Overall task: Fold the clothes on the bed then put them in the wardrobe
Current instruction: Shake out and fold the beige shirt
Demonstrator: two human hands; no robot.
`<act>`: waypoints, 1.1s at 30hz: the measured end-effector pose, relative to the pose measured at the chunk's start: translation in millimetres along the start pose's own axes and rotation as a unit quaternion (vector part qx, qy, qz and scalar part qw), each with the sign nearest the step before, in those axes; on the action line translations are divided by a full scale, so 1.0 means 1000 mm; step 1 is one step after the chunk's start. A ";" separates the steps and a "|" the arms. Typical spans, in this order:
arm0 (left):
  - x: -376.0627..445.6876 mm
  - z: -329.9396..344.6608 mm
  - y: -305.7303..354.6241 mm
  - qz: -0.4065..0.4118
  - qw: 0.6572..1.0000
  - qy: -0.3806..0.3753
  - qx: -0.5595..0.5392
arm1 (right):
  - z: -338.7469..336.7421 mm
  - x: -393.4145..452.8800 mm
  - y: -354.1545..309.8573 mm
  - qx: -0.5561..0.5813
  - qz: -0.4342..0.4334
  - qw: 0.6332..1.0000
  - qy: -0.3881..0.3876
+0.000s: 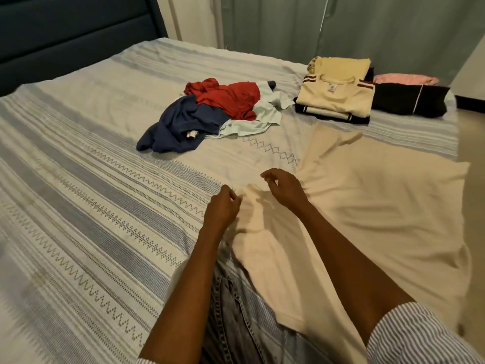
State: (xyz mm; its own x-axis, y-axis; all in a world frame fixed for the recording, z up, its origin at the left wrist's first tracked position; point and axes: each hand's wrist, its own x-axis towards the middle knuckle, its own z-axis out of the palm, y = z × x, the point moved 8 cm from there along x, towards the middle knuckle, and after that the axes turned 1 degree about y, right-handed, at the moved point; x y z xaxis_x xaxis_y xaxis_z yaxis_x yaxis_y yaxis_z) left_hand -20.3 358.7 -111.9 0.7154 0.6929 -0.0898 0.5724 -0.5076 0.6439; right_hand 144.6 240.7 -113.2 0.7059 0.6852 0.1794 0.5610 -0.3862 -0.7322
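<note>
A large cream garment [380,206] lies spread over the right side of the bed [91,193], its near part hanging over the edge by my legs. My left hand [223,208] has curled fingers at the garment's bunched left corner and seems to pinch it. My right hand [286,189] hovers just over the same corner, fingers loosely curled, nothing between them. An unfolded heap of red, navy and pale blue clothes [210,114] lies mid-bed. Folded cream and black clothes [338,95] are stacked at the far right.
A folded black garment [409,101] and a pink one [404,78] lie beside the stack near the bed's far right corner. A dark padded headboard [65,35] is at the upper left; green curtains [341,27] hang behind. Floor shows at the right.
</note>
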 end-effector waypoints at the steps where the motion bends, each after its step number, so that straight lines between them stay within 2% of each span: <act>1: -0.001 0.016 0.023 0.046 0.999 -0.024 -0.007 | -0.019 -0.006 0.012 -0.011 0.006 1.000 0.021; 5: -0.008 0.056 0.067 0.144 0.985 -0.094 -0.025 | -0.050 -0.016 0.052 -0.063 0.047 0.996 0.038; 7: 0.004 0.084 0.096 0.178 0.978 -0.106 -0.015 | -0.078 -0.014 0.088 -0.083 0.073 0.993 0.047; 9: 0.010 0.084 0.104 0.185 0.977 -0.103 0.005 | -0.085 -0.010 0.098 -0.108 0.086 0.990 0.031; 10: 0.031 0.112 0.128 0.194 0.975 -0.109 0.018 | -0.106 0.002 0.131 -0.124 0.111 0.986 0.025; 12: 0.039 0.111 0.131 0.178 0.978 -0.100 0.047 | -0.107 0.012 0.136 -0.141 0.120 0.983 -0.010; 13: 0.070 0.141 0.153 0.185 0.976 -0.095 0.060 | -0.125 0.036 0.170 -0.148 0.136 0.980 -0.010; 15: 0.077 0.137 0.155 0.177 0.977 -0.081 0.089 | -0.130 0.052 0.170 -0.156 0.142 0.977 -0.021; 16: 0.106 0.162 0.170 0.185 0.974 -0.079 0.101 | -0.143 0.081 0.199 -0.156 0.152 0.976 -0.012; 21: 0.145 0.179 0.176 0.142 0.981 -0.050 0.119 | -0.160 0.146 0.220 -0.192 0.134 0.972 -0.011; 22: 0.172 0.192 0.182 0.132 0.983 -0.042 0.120 | -0.162 0.178 0.238 -0.211 0.138 0.968 -0.006; 25: 0.193 0.200 0.184 0.104 0.982 -0.026 0.153 | -0.156 0.216 0.257 -0.308 0.185 0.931 -0.055; 27: 0.206 0.206 0.188 0.122 0.976 -0.019 0.180 | -0.154 0.238 0.269 -0.334 0.213 0.915 -0.074; 30: 0.213 0.215 0.193 0.176 0.964 -0.039 0.196 | -0.163 0.261 0.277 -0.314 0.210 0.924 -0.055; 33: 0.218 0.207 0.193 0.156 0.974 -0.033 0.161 | -0.171 0.280 0.266 -0.254 0.164 0.952 -0.052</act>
State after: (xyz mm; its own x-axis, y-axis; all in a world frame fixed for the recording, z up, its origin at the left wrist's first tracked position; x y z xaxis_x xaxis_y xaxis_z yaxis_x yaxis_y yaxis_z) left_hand 329.2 305.6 -164.2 0.8929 0.4499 0.0178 0.4108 -0.8302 0.3768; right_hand 565.9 224.1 -145.6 0.8471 0.5237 -0.0902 0.4729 -0.8204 -0.3214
